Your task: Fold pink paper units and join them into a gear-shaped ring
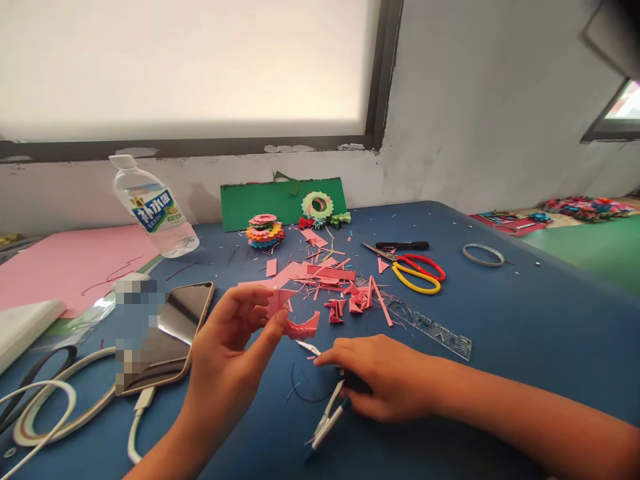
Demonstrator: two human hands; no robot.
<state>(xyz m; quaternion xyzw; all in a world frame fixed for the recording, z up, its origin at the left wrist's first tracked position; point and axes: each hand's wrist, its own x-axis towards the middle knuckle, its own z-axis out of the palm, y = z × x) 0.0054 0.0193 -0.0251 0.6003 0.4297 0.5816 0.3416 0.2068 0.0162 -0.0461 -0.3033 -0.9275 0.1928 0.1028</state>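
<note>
1. Widest free stretch: the bench (535,320) between the ruler (430,327) and the right edge, with a ring (500,256) toward its far corner.
2. The right hand (385,377) and forearm bar its near side.
3. Scissors (397,260) and paper scraps (320,273) block the middle.
4. An upright green board (270,200) closes part of the far edge.
5. Bottle (160,213), phone (185,320) and cable (134,430) crowd the left.

Left hand (227,353) upright in a pinch, right hand (387,377) low, palm down.
</note>
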